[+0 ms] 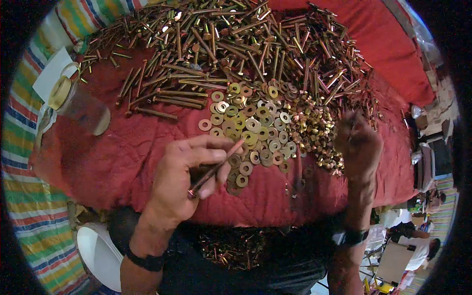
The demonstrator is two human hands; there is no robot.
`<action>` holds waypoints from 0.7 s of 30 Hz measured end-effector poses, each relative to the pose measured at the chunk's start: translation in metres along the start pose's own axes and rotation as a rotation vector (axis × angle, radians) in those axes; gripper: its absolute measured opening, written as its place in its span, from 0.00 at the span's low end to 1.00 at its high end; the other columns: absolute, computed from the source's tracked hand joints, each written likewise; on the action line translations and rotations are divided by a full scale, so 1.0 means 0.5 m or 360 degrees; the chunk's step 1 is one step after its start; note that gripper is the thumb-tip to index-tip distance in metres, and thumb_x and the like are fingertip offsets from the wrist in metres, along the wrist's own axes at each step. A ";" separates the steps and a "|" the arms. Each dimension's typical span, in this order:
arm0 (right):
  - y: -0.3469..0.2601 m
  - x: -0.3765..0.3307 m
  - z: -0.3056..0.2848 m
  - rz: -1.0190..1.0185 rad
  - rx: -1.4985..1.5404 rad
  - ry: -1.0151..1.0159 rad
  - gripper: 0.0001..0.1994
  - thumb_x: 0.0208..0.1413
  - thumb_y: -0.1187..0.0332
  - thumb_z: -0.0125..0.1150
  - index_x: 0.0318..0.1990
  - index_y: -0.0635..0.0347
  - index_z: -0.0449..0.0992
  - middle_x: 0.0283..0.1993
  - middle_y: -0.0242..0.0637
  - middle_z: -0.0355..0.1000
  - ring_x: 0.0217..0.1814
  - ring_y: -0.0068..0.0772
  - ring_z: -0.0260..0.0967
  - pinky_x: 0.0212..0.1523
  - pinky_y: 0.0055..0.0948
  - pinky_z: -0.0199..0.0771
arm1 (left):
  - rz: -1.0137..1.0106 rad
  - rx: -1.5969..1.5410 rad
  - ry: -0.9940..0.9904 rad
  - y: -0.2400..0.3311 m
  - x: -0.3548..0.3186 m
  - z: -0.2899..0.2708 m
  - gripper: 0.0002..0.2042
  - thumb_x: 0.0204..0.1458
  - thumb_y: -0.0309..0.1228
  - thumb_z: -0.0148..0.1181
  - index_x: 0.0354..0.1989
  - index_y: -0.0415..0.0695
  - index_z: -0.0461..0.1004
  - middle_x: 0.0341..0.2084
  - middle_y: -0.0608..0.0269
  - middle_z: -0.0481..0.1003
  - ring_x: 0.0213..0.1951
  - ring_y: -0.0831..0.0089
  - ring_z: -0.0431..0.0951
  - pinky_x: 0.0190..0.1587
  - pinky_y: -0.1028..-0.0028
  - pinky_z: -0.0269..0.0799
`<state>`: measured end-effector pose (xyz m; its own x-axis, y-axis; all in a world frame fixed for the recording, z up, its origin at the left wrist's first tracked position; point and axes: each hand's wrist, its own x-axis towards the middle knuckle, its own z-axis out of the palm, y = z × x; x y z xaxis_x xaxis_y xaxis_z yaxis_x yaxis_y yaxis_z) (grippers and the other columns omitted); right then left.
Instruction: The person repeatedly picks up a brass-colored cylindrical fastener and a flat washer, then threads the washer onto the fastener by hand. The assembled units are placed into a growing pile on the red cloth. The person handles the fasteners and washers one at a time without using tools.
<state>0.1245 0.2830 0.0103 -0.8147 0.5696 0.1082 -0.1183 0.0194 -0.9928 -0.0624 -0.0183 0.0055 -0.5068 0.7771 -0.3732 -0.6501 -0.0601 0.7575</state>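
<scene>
My left hand (184,172) is closed around a long threaded bolt (216,169), its head at the lower left and its tip slanting up to the right. Flat yellowish washers (253,125) lie in a spread pile just beyond those fingers. Over the right edge of a heap of small brassy nuts (317,125) is my right hand (360,145), smeared by motion. Its fingers and anything in them cannot be made out. Many loose bolts (216,44) are piled along the far side, several of them lined up nearer the washers.
Red cloth (118,167) covers the work surface. At the left stands a clear jar with a yellowish lid (60,93). More bolts (231,250) show in a dark area below the near edge. A white plastic chair (98,250) is at lower left; another person (423,246) is at far right.
</scene>
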 end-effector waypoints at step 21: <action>0.012 -0.142 0.172 0.0285 -0.0585 0.0008 0.08 0.58 0.76 0.67 0.42 0.70 0.79 0.34 0.37 0.81 0.32 0.22 0.77 0.34 0.24 0.77 | 0.0053 0.0661 -0.0174 -0.076 -0.001 0.061 0.06 0.59 0.24 0.63 0.42 0.34 0.78 0.25 0.61 0.80 0.19 0.82 0.75 0.20 0.80 0.68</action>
<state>0.1328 0.1720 0.0012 -0.8012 0.5946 -0.0673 0.2367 0.2115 -0.9483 -0.0201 0.0028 -0.0067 -0.4459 0.8422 -0.3029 -0.3401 0.1536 0.9278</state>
